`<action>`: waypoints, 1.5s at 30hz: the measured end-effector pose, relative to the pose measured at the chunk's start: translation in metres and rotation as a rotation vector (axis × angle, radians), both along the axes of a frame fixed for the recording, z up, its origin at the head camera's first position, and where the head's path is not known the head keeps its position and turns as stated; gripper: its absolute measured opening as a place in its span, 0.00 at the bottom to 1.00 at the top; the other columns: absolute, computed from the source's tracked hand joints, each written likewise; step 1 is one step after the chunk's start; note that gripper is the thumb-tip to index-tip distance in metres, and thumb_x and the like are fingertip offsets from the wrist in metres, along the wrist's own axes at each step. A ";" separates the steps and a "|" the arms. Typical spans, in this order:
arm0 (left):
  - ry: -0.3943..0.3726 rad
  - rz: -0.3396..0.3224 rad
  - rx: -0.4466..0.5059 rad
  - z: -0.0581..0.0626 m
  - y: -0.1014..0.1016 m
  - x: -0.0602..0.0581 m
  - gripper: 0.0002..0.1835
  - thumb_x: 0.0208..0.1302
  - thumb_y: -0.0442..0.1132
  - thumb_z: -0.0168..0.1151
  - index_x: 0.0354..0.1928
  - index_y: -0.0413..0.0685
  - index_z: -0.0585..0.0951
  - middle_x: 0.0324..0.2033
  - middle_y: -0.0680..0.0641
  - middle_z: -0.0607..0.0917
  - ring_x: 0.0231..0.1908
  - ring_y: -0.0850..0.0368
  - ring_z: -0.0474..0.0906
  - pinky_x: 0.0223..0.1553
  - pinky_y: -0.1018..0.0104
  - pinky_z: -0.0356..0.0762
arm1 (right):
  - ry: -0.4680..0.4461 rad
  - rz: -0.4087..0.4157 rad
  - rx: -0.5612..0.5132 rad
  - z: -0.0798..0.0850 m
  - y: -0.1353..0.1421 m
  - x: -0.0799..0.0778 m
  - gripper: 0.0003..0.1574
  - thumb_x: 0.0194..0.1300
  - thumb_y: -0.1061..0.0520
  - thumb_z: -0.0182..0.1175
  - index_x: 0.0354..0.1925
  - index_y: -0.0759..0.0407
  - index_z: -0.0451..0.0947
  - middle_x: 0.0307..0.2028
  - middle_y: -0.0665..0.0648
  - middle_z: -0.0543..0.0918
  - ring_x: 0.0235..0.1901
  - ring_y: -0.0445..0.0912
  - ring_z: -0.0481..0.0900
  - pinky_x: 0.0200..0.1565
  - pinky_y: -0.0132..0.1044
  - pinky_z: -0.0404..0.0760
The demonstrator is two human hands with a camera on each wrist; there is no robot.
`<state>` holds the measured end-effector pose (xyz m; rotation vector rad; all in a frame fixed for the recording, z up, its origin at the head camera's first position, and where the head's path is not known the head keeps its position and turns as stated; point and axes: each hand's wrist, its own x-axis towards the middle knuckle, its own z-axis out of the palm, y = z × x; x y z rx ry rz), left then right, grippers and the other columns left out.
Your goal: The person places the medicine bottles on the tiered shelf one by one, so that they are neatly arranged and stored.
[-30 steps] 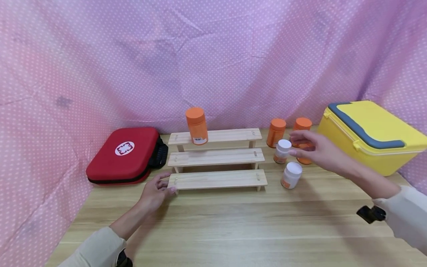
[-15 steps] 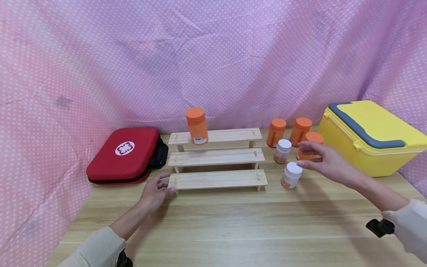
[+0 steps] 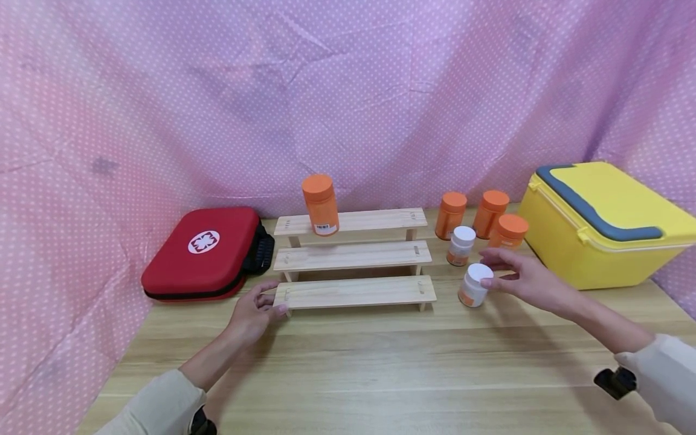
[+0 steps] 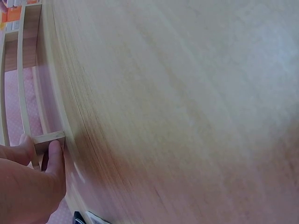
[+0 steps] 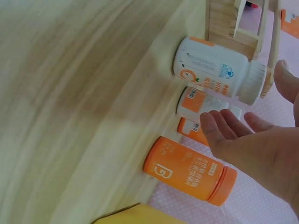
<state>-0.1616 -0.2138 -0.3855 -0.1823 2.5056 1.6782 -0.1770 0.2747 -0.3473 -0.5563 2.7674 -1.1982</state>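
Note:
My left hand (image 3: 249, 317) grips the left end of the lowest step of a three-step wooden display rack (image 3: 353, 292). In the left wrist view, its thumb and fingers pinch the rack's end leg (image 4: 49, 136). At the right, my right hand (image 3: 524, 279) reaches to a white-capped vitamin bottle (image 3: 472, 293), thumb overlapping the cap in the head view. From the right wrist, the fingers look spread, with a gap between them and that bottle. Behind stands a second white-capped bottle (image 3: 460, 246). An orange bottle (image 3: 323, 208) sits on the top step.
Several orange bottles (image 3: 451, 216) stand behind the white ones, beside a yellow lidded box (image 3: 614, 223) with a grey handle. Left of the rack lies a red first-aid case (image 3: 202, 257). A pink dotted cloth (image 3: 359, 109) hangs behind the wooden table (image 3: 375, 374).
My right hand has moved from the rear white bottle, rightward and then toward the front, to the nearer white bottle. My left hand stays on the rack, and the bottles have not moved.

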 end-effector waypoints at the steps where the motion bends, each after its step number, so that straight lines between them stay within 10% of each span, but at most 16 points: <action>1: 0.002 -0.001 -0.002 0.000 0.000 0.000 0.30 0.61 0.26 0.63 0.65 0.37 0.66 0.43 0.35 0.83 0.37 0.60 0.80 0.37 0.73 0.76 | -0.009 0.001 -0.003 -0.001 0.000 0.000 0.39 0.64 0.53 0.65 0.65 0.70 0.63 0.55 0.68 0.76 0.54 0.60 0.75 0.47 0.35 0.79; 30: 0.014 0.004 -0.007 -0.001 0.001 0.001 0.30 0.61 0.25 0.62 0.65 0.36 0.66 0.43 0.34 0.83 0.38 0.57 0.81 0.37 0.74 0.76 | -0.037 -0.001 -0.045 -0.022 -0.001 0.002 0.30 0.67 0.56 0.61 0.62 0.68 0.68 0.49 0.63 0.79 0.46 0.50 0.77 0.43 0.29 0.79; 45: 0.016 0.000 -0.031 -0.001 0.001 0.001 0.30 0.62 0.27 0.62 0.65 0.36 0.65 0.44 0.34 0.83 0.40 0.55 0.81 0.38 0.73 0.75 | 0.153 0.011 -0.097 0.008 0.000 0.015 0.26 0.63 0.64 0.63 0.59 0.67 0.72 0.45 0.59 0.79 0.40 0.34 0.77 0.39 0.26 0.79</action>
